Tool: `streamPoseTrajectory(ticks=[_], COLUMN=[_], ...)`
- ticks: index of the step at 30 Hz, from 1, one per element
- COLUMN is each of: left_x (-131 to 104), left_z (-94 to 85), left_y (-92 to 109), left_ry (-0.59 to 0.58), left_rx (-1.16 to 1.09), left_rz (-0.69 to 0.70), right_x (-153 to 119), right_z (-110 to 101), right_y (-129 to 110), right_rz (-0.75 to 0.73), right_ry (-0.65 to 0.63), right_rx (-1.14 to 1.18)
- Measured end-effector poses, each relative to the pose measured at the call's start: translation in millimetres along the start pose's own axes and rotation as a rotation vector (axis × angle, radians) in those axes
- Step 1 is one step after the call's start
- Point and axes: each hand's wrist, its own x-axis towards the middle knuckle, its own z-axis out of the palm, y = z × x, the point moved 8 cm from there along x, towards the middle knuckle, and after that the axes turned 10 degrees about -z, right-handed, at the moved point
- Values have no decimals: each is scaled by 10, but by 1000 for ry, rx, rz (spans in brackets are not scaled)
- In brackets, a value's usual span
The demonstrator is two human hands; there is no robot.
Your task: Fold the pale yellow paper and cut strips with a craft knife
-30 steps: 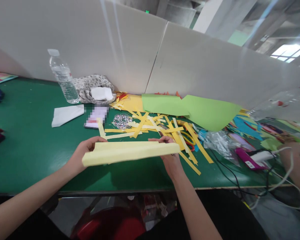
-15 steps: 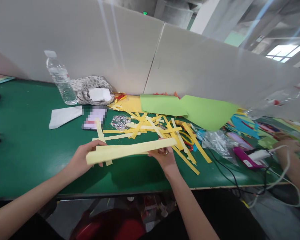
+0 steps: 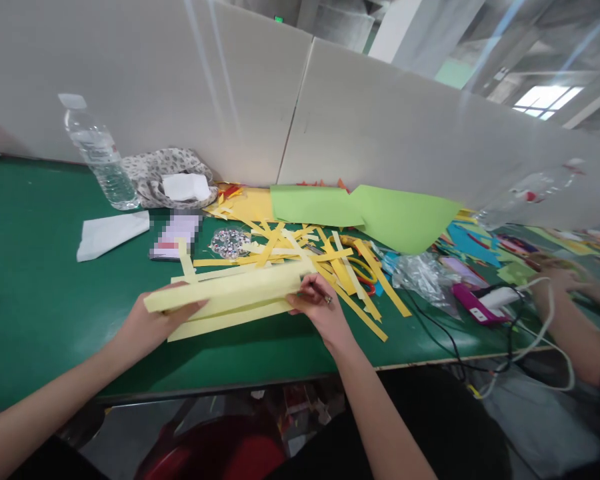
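Note:
Between my two hands is a folded sheet of pale yellow paper (image 3: 240, 291), held just above the green table. My left hand (image 3: 165, 317) grips its left end, thumb across the front and fingers behind. At the right end my right hand (image 3: 317, 300), wearing a ring, pinches the lower layer with curled fingers. The folds stand partly apart, showing a long gap between layers. Beyond the paper lie loose yellow paper strips (image 3: 337, 267), partly covering scissors with yellow handles (image 3: 364, 272). A clear bag of small beads or gems (image 3: 230, 243) sits behind the sheet.
A water bottle (image 3: 100, 157) stands left, near a spotted cloth pouch (image 3: 167, 170), a tissue (image 3: 111, 233) and a phone (image 3: 177, 235). Green paper sheets (image 3: 405, 213) lean at the back. On the right are a crumpled plastic bag (image 3: 427, 280), cables and another person's hand (image 3: 555, 287).
The folded paper has tilted, so its layers now show wider and apart. My left thumb has come over its front, and my right fingers have curled at its edge. The view has shifted slightly.

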Motion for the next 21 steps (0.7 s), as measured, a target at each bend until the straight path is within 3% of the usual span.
streamPoseTrajectory(ticks=[3, 7, 10, 15, 21], left_x=[39, 85, 94, -1, -6], left_z=[12, -113, -196, -228, -116], left_y=[-152, -166, -56, 234, 168], left_ry=[-52, 19, 68, 85, 31], left_rx=[-252, -408, -378, -260, -13], left_rz=[-243, -285, -156, 228, 372], right_x=[-30, -22, -2, 6, -11], right_z=[46, -20, -127, -182, -203], right_y=[-66, -114, -94, -170, -260], right_rz=[-18, -63, -66, -149, -253], right_ry=[-51, -5, 113, 188, 218], right_rx=[52, 96, 147, 196, 173])
